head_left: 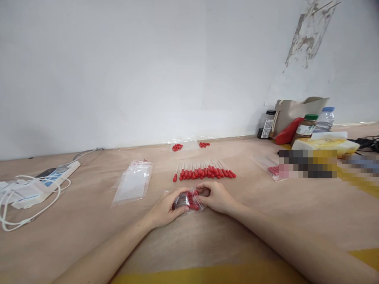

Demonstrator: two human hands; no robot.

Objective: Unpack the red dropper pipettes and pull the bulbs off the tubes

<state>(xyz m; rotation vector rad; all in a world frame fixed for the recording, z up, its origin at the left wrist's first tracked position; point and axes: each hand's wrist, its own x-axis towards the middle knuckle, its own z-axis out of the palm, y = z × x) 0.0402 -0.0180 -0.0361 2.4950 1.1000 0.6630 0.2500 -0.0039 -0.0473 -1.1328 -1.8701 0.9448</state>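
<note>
Our left hand (pixel 164 208) and right hand (pixel 218 198) pinch a flimsy, clear plastic bag (pixel 180 201) of rounded red pieces (pixel 193 204), probably steadying it.

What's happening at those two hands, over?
Left hand and right hand: both holding a small, clear plastic bag. Rounded red pieces inside. Thin, pale sticks with bulbous red ends: row just beyond the hands, not blocking them.

The left hand (pixel 166 209) and right hand (pixel 217 196) cover parts of the plastic bag (pixel 181 200), so its red pieces (pixel 194 200) cannot be counted. Square blurring hides a patch at right, and the label (pixel 267 127) is too small to read. Black cables (pixel 369 142) run past the right edge.
</note>
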